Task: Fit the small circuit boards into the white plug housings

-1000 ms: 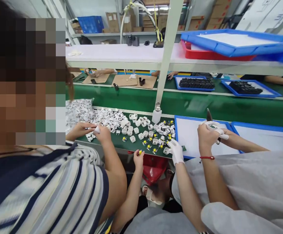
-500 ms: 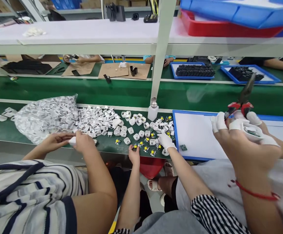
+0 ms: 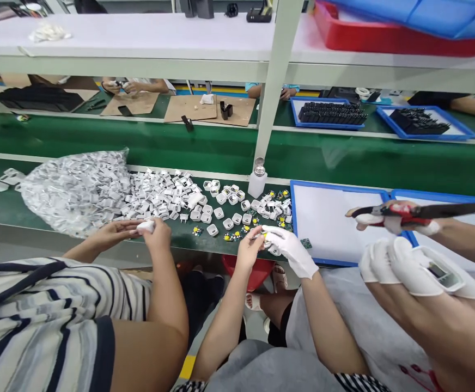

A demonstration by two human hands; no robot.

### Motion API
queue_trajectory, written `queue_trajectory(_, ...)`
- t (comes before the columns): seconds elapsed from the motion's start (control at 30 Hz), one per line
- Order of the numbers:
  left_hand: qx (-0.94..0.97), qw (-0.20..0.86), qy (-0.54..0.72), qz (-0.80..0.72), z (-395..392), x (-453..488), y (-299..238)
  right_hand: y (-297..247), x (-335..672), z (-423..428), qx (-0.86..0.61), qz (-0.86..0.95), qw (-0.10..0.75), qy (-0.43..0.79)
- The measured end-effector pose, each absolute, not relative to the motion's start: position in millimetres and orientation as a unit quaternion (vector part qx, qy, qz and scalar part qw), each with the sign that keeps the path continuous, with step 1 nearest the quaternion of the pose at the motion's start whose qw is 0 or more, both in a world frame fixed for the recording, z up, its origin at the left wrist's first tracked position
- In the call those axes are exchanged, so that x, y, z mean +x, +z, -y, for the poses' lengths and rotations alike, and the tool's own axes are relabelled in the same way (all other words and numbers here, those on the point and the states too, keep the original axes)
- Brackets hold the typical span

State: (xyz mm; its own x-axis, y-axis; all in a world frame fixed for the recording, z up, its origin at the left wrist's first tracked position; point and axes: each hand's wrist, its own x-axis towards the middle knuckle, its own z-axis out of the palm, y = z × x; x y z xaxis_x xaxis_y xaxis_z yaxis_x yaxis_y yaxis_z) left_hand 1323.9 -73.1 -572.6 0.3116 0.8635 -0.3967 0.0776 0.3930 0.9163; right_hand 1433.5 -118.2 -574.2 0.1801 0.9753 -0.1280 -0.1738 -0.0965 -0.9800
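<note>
A: Surface and room?

B: Factory line. A green bench [image 3: 205, 239] with a green belt behind it and a white shelf overhead. Landmark is the blue-rimmed tray [image 3: 293, 218], white inside.

A: Counts?

B: Two such trays side by side on the near bench, and two more beyond the landmark tray across the belt, both holding black parts. One white bottle [image 3: 257, 182] just left of the tray's far corner. One clear bag of white parts [image 3: 74, 188] well left of the tray. The loose white casings and yellow-dotted boards between bag and tray are too many to count. Four co-worker hands left of the tray, one of them in a white glove [image 3: 290, 247] near the tray's near-left corner.

A: The person's own hands?

B: The right hand [image 3: 388, 220] is over the tray's right edge, closed around red-handled pliers [image 3: 409, 211]. The left hand [image 3: 409, 267], in white finger cots, is nearer than the tray, off its near-right corner. It grips a white casing [image 3: 450, 277] with a small board showing inside.

A: How do the pliers lie?

B: The long axis is nearly level, running along the bench. The dark metal end points right, away from the tray, and leaves the picture's edge. The casing's open face is turned up.
</note>
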Motion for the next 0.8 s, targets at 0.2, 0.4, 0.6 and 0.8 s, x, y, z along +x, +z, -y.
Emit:
queue_trajectory(0.2,0.539,0.63,0.275,-0.487,83,1314,-549,-571,1419,136,-0.549,0.3,0.614,0.48)
queue_trajectory(0.4,0.64,0.543,0.306,-0.45,90,1309,-538,-566,1409,132,-0.506,0.223,0.634,0.54)
queue_trajectory(0.6,0.589,0.585,0.297,-0.471,93,1300,-543,-506,1456,212,-0.503,0.223,0.623,0.555)
queue_trajectory(0.8,0.5,0.659,0.277,-0.489,90,1292,-539,-515,1449,205,-0.587,0.376,0.596,0.399)
